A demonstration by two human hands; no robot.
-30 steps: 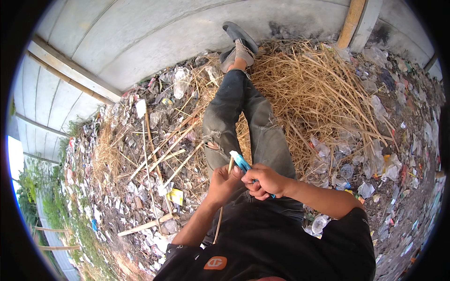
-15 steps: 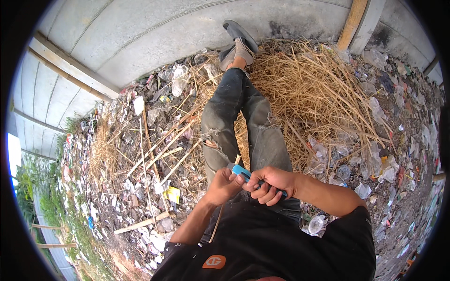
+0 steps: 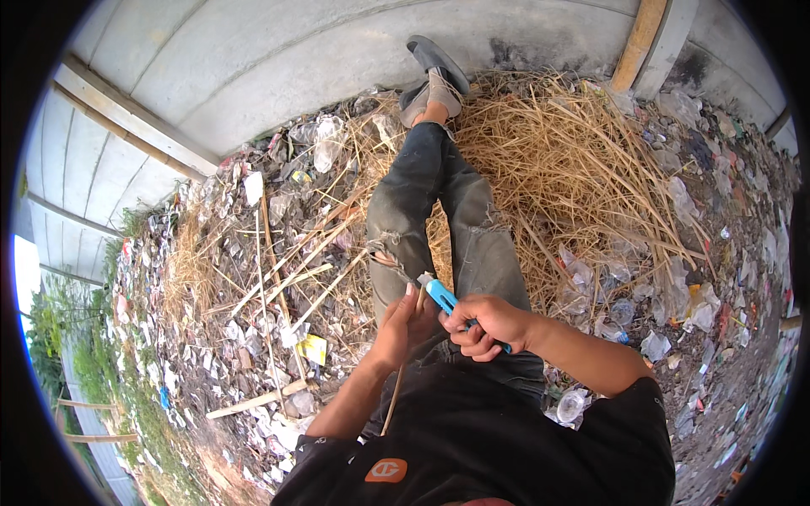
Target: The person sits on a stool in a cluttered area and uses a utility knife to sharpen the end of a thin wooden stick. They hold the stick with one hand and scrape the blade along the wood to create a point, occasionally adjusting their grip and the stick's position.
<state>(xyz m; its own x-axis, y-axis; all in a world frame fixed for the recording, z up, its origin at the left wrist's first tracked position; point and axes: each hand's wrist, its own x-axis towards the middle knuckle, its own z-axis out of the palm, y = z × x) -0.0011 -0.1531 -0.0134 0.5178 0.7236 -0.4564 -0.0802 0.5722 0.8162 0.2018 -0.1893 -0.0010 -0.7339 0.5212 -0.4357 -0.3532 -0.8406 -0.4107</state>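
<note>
My right hand (image 3: 488,325) is closed around a blue-handled utility knife (image 3: 441,297), its blade end pointing up-left near my knees. My left hand (image 3: 403,325) grips a thin pale stick (image 3: 393,394) that runs down across my black shirt. The knife's tip meets the stick's upper end just above my left hand. Both hands sit over my lap, above my grey torn trousers (image 3: 439,211), with my legs stretched out toward a grey concrete wall.
Dry straw (image 3: 574,169) is heaped to the right of my legs. Long split canes (image 3: 287,270) lie on the left among scattered plastic litter and bottles (image 3: 325,143). A curved concrete wall (image 3: 278,59) closes the far side; a wooden post (image 3: 637,38) leans at upper right.
My hands have moved slightly lower and closer to my body, with the knife still against the stick's upper end. The view has shifted a little.
</note>
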